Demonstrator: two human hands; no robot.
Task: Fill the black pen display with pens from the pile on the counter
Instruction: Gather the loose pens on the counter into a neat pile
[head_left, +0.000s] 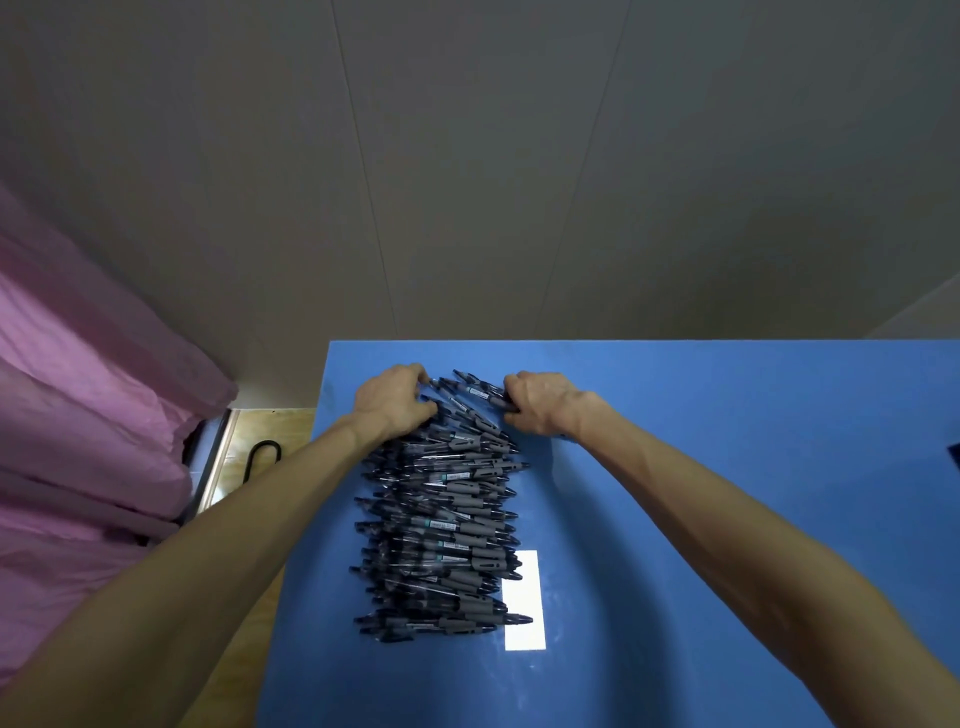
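Note:
A long pile of black-and-grey pens lies crosswise on the blue counter, running from near me to the far side. At the pile's far end my left hand curls its fingers round the left ends of a few pens. My right hand grips the right ends of the same pens, which lie slanted between the two hands. A dark corner shows at the right edge of the frame; I cannot tell whether it is the black pen display.
A white rectangle of reflected light lies on the counter beside the pile's near end. A pink cloth hangs at the left. A black hook lies on the yellowish floor beyond the counter's left edge. A grey wall stands behind.

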